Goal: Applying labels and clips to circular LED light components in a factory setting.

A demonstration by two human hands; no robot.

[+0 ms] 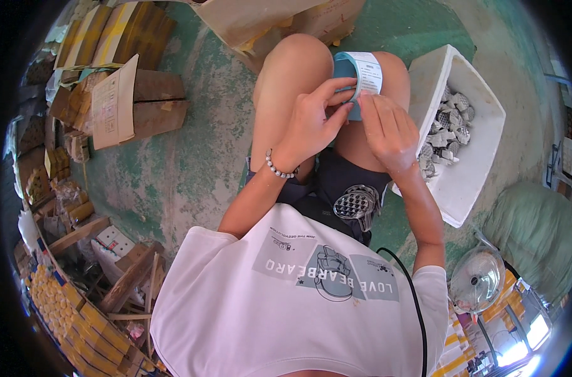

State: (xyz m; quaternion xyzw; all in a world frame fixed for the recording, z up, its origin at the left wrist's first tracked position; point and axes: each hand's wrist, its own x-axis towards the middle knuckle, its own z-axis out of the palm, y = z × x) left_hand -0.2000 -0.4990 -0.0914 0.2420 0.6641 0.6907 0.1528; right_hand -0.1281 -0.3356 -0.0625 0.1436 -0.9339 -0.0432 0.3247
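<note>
Between my knees is a curled strip of printed white labels on pale blue backing (369, 74). My left hand (311, 122) is closed on its near left edge, thumb and fingers bent around it. The fingers of my right hand (389, 132) are pinched together at the strip's near right edge, beside the left fingertips. Whether a single label is lifted there is hidden by the fingers. On my lap rests a grey metal part with a studded oval face (355, 204), touched by neither hand.
A white foam box (477, 132) at my right holds several similar grey metal parts (449, 122). An open cardboard box (279, 25) stands ahead, and another carton (135, 103) is at left. A fan (479, 279) and a green sack (524, 235) are lower right. Wooden pieces (129, 279) lie lower left.
</note>
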